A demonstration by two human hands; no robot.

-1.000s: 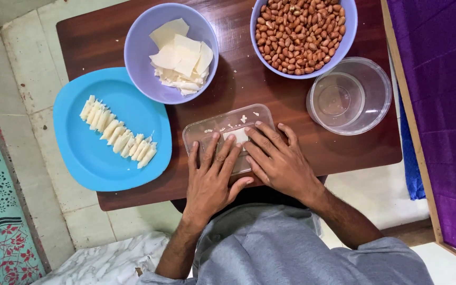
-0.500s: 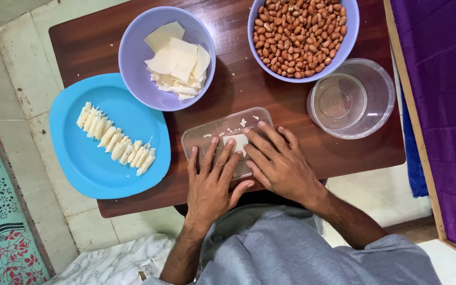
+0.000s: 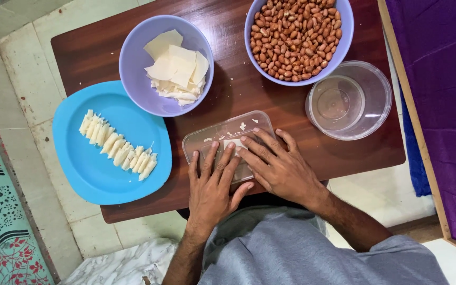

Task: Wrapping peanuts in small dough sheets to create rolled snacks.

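- Pressing down on a small pale piece [image 3: 234,143] that lies on a clear plastic lid [image 3: 222,140], the left hand [image 3: 213,184] and right hand [image 3: 281,169] lie flat, fingers spread and extended, clamped on nothing.
- The lid sits near the surface's front edge; a hard push could likely slide it off or smear the piece.
- The dark wooden surface [image 3: 96,50] also carries a blue plate [image 3: 80,169] of rolled pieces [image 3: 117,146], a lilac bowl [image 3: 133,68] of pale sheets [image 3: 178,66], a bowl of peanuts [image 3: 296,34] and an empty clear container [image 3: 349,100].
- Pale floor tiles, a patterned mat and purple cloth surround it.
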